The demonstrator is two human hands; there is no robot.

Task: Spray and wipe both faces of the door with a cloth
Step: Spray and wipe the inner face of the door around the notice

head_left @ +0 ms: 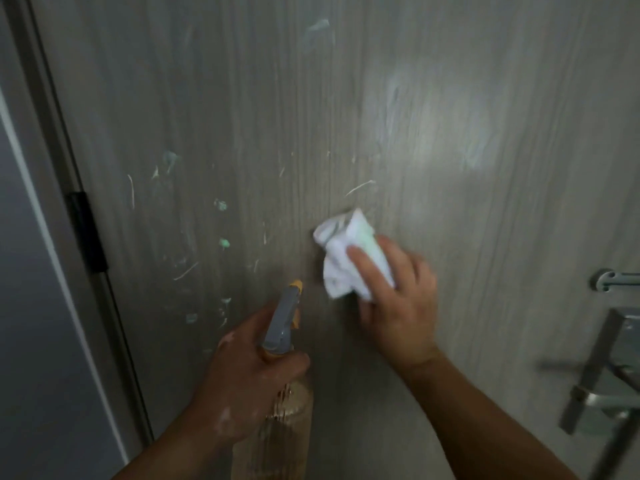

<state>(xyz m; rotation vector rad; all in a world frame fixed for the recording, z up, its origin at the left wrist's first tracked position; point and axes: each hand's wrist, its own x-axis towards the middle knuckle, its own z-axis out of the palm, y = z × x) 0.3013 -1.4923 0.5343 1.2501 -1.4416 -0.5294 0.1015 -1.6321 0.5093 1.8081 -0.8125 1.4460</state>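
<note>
**Wiping the smeared face**

My left hand (242,372) clamps the spray bottle (282,337), nozzle toward the door (207,98), ready to respray. Right of it, my right hand (398,306) curls round the bunched cloth (343,251), pressing it mid-door.

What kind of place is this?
Probably indoors at a doorway, maybe in a home: a wood-grain door with a black hinge, a metal lever handle and a latch above it.

Your head cam (only view, wide-angle) faces the door (242,98) nearly head-on, tilted slightly down, close up; hinge (85,232) at the door's left edge, handle (595,375) at its right.
</note>
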